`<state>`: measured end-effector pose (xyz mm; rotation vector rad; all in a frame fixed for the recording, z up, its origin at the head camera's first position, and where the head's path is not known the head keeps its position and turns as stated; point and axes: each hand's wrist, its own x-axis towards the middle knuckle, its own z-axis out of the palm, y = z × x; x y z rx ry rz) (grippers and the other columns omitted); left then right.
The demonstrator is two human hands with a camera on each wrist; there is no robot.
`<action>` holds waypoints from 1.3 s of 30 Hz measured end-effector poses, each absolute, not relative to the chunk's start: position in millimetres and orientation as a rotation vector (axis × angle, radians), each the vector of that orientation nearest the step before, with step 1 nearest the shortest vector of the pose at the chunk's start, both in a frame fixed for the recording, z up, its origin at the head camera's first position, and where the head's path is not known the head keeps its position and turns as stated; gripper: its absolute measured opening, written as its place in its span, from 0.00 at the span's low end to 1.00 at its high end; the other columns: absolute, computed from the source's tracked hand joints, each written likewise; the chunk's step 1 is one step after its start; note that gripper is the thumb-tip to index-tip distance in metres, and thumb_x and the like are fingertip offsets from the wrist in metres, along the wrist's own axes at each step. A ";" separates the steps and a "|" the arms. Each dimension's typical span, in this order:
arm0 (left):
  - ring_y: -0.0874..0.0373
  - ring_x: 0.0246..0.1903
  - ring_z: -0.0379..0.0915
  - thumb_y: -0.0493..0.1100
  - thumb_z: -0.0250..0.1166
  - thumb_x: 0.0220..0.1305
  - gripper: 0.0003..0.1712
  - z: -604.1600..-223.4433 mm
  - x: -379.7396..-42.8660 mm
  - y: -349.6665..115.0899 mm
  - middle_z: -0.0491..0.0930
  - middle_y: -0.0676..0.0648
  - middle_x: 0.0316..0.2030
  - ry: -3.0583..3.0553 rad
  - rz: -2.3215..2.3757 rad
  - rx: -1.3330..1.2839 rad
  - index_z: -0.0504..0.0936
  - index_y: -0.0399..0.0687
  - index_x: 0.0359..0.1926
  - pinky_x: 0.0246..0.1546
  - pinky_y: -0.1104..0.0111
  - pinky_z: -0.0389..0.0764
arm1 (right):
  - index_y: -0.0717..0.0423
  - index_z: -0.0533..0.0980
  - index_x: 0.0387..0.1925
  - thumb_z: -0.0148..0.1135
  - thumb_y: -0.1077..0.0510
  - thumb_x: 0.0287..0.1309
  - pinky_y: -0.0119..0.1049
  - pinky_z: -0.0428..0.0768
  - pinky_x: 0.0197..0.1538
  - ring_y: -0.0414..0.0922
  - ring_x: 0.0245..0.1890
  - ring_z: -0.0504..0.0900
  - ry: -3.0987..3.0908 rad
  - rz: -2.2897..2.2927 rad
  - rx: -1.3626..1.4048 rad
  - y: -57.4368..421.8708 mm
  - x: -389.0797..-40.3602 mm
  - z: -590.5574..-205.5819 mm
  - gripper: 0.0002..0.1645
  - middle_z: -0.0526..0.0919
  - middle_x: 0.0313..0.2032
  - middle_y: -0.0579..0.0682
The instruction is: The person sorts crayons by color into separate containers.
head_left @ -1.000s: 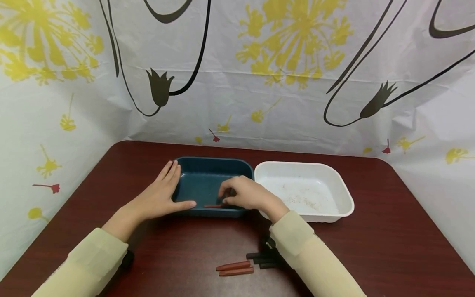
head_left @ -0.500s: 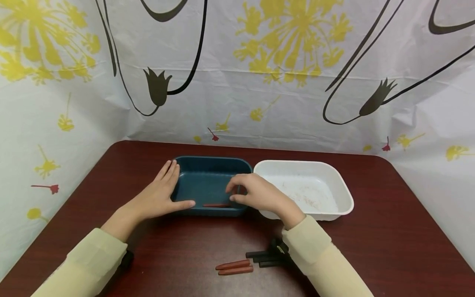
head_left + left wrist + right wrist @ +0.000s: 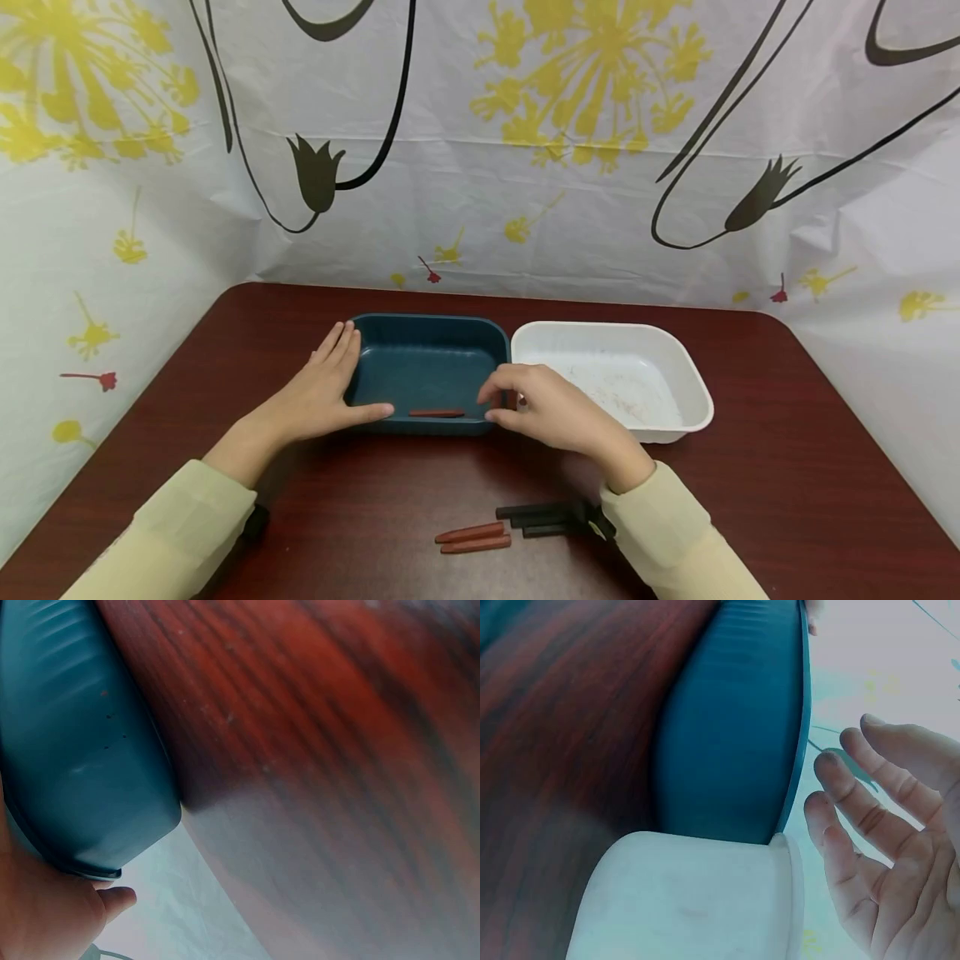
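The red-brown stick (image 3: 437, 412) lies sideways, left to right, inside the blue tray (image 3: 427, 371), between your straight-fingered left hand (image 3: 317, 398), which touches the tray, and your loosely bent, empty right hand (image 3: 555, 412).

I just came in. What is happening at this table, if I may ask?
A person's left hand rests on the left end of a blue tray, where one reddish-brown stick lies along the near wall. The right hand, fingers loosely bent, holds nothing above where that tray meets a white tray. Two similar sticks and some black sticks lie on the table in front.
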<state>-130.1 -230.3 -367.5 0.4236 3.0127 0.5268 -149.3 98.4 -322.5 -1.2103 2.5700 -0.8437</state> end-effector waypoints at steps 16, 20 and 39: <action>0.37 0.78 0.27 0.77 0.60 0.56 0.70 -365.4 -130.1 -230.5 0.34 0.34 0.79 3.013 0.508 0.427 0.40 0.31 0.77 0.70 0.34 0.49 | 0.49 0.83 0.44 0.65 0.57 0.64 0.34 0.81 0.44 0.36 0.40 0.79 2.443 -0.804 -1.292 110.0 -123.9 -334.7 0.08 0.84 0.43 0.41; 0.37 0.78 0.26 0.77 0.60 0.56 0.70 -366.3 -130.1 -230.2 0.33 0.35 0.79 3.011 0.515 0.422 0.39 0.32 0.77 0.70 0.34 0.49 | 0.49 0.83 0.43 0.65 0.57 0.64 0.30 0.80 0.44 0.34 0.38 0.79 2.422 -0.769 -1.283 107.8 -118.7 -340.4 0.07 0.84 0.42 0.39; 0.40 0.79 0.23 0.77 0.59 0.57 0.70 -369.1 -131.1 -231.4 0.32 0.37 0.79 3.006 0.486 0.426 0.39 0.32 0.77 0.74 0.40 0.46 | 0.42 0.84 0.34 0.69 0.54 0.57 0.22 0.74 0.40 0.28 0.34 0.74 2.365 -0.401 -1.376 87.3 -103.4 -357.3 0.03 0.79 0.32 0.32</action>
